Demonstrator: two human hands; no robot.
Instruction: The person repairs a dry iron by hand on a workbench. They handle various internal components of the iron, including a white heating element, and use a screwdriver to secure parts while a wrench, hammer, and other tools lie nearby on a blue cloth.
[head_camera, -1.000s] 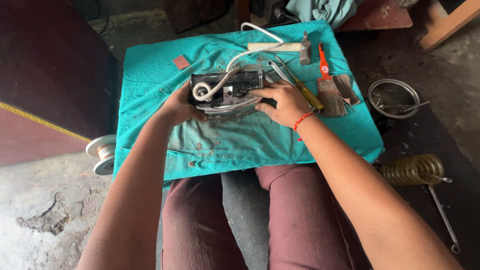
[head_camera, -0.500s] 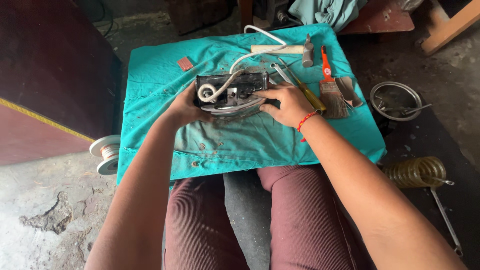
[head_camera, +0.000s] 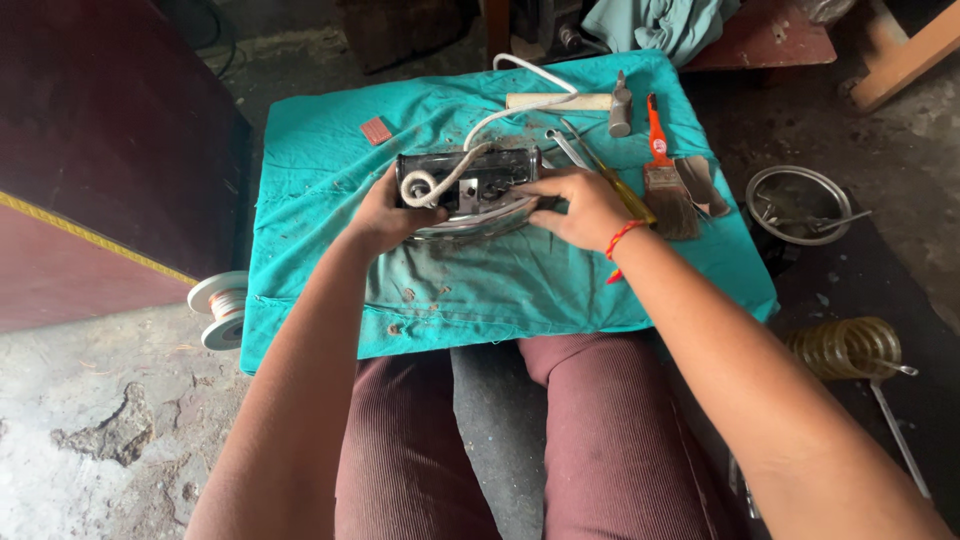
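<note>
A person sits with a teal cloth (head_camera: 500, 290) spread over a low counter in front of their knees. In the middle of the cloth lies an old flat iron (head_camera: 470, 190) with its cover off, so the dark metal insides show. A white cord (head_camera: 470, 150) runs from the iron, makes a small loop on top of it and goes off to the far edge.

The left hand (head_camera: 385, 215) is curled around the left end of the iron and grips it. The right hand (head_camera: 578, 205) lies over the right end, fingers bent and pressing on it. Both hands are closed on the iron and hold nothing else.

Just beside the right hand lie a screwdriver with a yellow handle (head_camera: 615, 190) and a paint brush with an orange handle (head_camera: 662, 175). A small hammer (head_camera: 565, 102) lies at the far edge. A little red block (head_camera: 376, 130) sits near the far left corner. A spool of wire (head_camera: 218, 308) stands on the floor to the left, and a round metal bowl (head_camera: 797, 203) sits to the right.

I think the open metal edges could scratch a finger if a hand slips. The loose cord could snag and tug the iron sideways. The cloth could slide too, and then the tools might roll off onto the floor
</note>
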